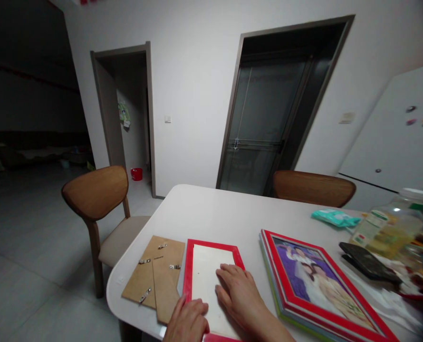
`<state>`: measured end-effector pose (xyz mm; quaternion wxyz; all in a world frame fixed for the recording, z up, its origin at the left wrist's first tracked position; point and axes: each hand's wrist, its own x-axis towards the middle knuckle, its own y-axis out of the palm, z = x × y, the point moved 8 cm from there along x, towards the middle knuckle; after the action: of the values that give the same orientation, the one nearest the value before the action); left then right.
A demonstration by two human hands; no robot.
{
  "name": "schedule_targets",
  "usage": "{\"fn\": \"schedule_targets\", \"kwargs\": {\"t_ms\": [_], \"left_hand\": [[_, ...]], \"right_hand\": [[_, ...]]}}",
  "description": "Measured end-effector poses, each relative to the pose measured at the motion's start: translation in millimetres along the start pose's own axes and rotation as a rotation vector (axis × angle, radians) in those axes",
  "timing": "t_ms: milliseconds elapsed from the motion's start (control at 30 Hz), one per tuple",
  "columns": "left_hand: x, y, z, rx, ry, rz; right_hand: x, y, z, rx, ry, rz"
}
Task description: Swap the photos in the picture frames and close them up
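A person's left hand (189,322) and right hand (240,295), both open and palm down, rest on a red-bordered rectangular picture frame (188,273) with a cream-coloured sheet (211,270) at lower centre of the frame, its long axis running away from the person, far end leaning slightly left. A brown backing board with metal clips (140,280) lies just left on the white table (211,205).

Red frame (189,270) around a plain cream sheet (207,270).
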<state>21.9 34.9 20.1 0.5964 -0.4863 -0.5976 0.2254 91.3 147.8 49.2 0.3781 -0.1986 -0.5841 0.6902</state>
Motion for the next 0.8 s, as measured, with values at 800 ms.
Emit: {"fn": "schedule_targets", "kwargs": {"t_ms": [800], "left_hand": [[5,-15.3,-5,-0.176,-0.074,0.108]], "right_hand": [[18,6,22,0.087,-0.107,0.012]]}}
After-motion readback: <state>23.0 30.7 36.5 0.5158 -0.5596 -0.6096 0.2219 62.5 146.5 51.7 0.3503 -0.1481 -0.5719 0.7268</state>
